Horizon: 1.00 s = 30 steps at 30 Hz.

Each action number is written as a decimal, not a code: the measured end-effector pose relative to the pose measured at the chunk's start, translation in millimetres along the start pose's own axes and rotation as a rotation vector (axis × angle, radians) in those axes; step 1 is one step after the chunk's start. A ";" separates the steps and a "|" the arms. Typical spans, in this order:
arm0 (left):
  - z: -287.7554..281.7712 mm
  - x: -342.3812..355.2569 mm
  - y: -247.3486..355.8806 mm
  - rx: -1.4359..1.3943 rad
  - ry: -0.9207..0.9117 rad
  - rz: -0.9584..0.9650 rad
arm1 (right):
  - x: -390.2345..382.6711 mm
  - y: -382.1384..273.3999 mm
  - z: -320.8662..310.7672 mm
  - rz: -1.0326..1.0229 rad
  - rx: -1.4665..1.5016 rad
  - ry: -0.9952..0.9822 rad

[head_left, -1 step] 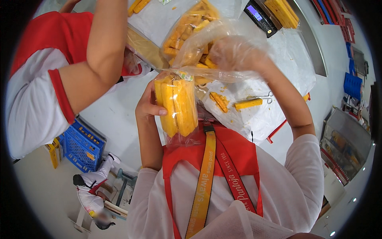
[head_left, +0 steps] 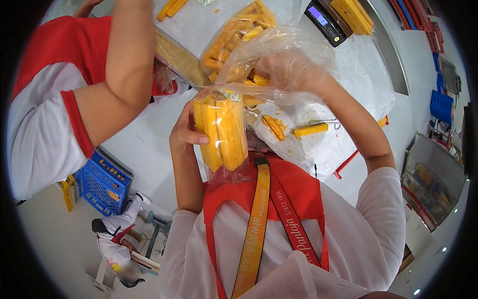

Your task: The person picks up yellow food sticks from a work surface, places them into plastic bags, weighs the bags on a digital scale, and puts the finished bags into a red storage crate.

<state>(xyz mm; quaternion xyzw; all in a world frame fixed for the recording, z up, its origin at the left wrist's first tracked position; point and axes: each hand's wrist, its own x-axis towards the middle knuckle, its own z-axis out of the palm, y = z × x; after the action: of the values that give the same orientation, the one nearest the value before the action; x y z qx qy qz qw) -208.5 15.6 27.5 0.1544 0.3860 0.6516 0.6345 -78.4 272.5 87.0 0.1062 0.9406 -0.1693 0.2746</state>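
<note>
My left hand [head_left: 186, 132] is closed around a clear bag of long yellow sticks [head_left: 219, 134] held upright in front of my apron, with a small label near its top. My right hand [head_left: 286, 70], blurred behind translucent plastic, reaches into or over an open bag [head_left: 229, 40] of yellow and orange pieces; its fingers are hidden. Crinkled plastic stretches between both hands. On the white sheet below my right forearm lie orange fragments [head_left: 274, 127], a single yellow stick [head_left: 311, 129] and metal scissors [head_left: 328, 121].
A co-worker's bare arm [head_left: 127, 79] fills the upper left. A scale [head_left: 322, 22] stands beside stacked yellow sticks [head_left: 351, 15] at the back. A blue crate [head_left: 102, 182] and another person [head_left: 114, 239] are lower left. A steel cabinet [head_left: 428, 179] stands at right.
My right hand has shifted slightly left within the plastic. The co-worker's arm has moved a little left, and the scale's display reads differently. My left hand stays in place.
</note>
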 end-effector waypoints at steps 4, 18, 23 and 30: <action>-7.5 -2.7 -1.7 0.009 -0.028 0.021 | 11.2 -0.3 4.6 0.060 0.116 0.337; 5.3 0.8 5.0 -0.009 0.068 0.065 | 0.3 55.2 -11.5 0.050 0.255 0.728; 4.9 -0.3 10.8 -0.034 0.102 0.110 | 30.6 38.5 -41.5 -0.118 0.150 0.445; 1.9 5.1 7.8 -0.105 0.130 0.211 | 43.2 46.3 -56.8 -0.109 0.118 0.306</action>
<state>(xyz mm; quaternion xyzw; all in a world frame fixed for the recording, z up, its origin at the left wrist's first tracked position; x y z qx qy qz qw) -213.5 21.9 32.7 0.1181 0.3735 0.7427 0.5431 -127.8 341.1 96.2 0.0953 0.9642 -0.2205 0.1121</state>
